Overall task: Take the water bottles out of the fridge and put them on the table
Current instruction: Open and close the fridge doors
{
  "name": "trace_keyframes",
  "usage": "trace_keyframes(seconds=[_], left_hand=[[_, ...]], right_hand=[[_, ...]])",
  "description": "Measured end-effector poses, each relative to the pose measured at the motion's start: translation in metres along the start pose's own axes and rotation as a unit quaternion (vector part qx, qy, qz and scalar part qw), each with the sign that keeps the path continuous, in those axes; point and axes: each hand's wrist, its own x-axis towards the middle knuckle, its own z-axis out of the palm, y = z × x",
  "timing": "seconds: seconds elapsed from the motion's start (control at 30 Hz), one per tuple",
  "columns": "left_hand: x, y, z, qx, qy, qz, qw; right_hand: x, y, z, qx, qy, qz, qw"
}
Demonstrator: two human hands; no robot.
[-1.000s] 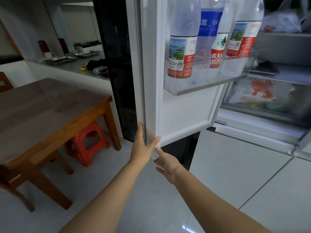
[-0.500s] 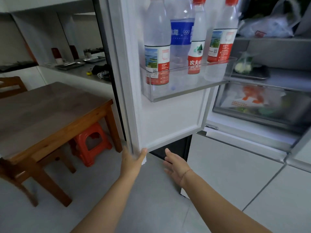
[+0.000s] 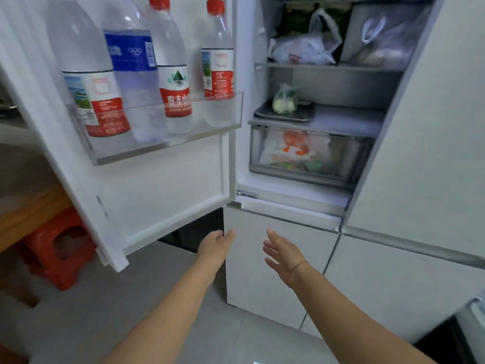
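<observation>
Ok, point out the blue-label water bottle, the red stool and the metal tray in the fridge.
blue-label water bottle (image 3: 130,52): head view, on its blue label.
red stool (image 3: 52,249): head view, on its seat's front edge.
metal tray (image 3: 304,115): head view, on its bare front rim.

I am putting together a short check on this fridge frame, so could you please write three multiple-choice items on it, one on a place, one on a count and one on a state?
1. Where do the clear plastic water bottles stand?
A. in the clear door shelf
B. in the crisper drawer
C. on the floor

2. How many bottles show in that shelf?
A. two
B. four
C. six

3. What are the two hands doing?
A. each grips a bottle
B. both are open and empty
C. one pulls the drawer

Answers:
1 A, the clear plastic water bottles stand in the clear door shelf of the open white fridge door.
2 B, four stand side by side.
3 B, the left hand and right hand hang below the door with fingers spread, holding nothing.
</observation>
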Motion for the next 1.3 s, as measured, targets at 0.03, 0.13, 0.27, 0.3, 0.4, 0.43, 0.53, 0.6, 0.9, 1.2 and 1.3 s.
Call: trace_keyframes(seconds=[0.03, 0.13, 0.27, 0.3, 0.4, 0.43, 0.53, 0.6, 0.9, 1.2, 1.3], left_hand=[[0.003, 0.01, 0.016, 0.005, -0.015, 0.016, 1.0], [0.011, 0.039, 0.062, 0.021, -0.05, 0.046, 0.997], [0.029, 0.072, 0.114, 0.034, -0.09, 0.103, 0.99], [0.035, 0.08, 0.127, 0.033, -0.1, 0.114, 0.988], [0.058, 0.101, 0.163, 0.026, -0.135, 0.136, 0.981], [0.066, 0.108, 0.174, 0.022, -0.155, 0.142, 0.977], [0.092, 0.128, 0.207, 0.022, -0.214, 0.168, 0.962], [0.109, 0.142, 0.228, 0.019, -0.25, 0.185, 0.95], [0.164, 0.178, 0.297, 0.033, -0.37, 0.193, 0.908], [0.167, 0.177, 0.32, 0.008, -0.403, 0.182, 0.897], [0.161, 0.177, 0.316, 0.009, -0.398, 0.184, 0.899]], right_hand=[[0.001, -0.005, -0.018, 0.011, 0.015, -0.004, 1.0], [0.006, -0.017, -0.066, 0.043, 0.061, -0.013, 0.997], [0.018, -0.032, -0.118, 0.086, 0.111, -0.025, 0.99], [0.022, -0.035, -0.13, 0.095, 0.122, -0.028, 0.988], [0.037, -0.046, -0.161, 0.12, 0.16, -0.036, 0.979], [0.043, -0.049, -0.17, 0.129, 0.175, -0.035, 0.976], [0.062, -0.057, -0.19, 0.161, 0.209, -0.037, 0.964], [0.076, -0.062, -0.202, 0.176, 0.229, -0.04, 0.956], [0.118, -0.064, -0.233, 0.222, 0.299, -0.026, 0.928], [0.131, -0.067, -0.238, 0.338, 0.287, -0.041, 0.896], [0.129, -0.064, -0.238, 0.348, 0.285, -0.04, 0.892]])
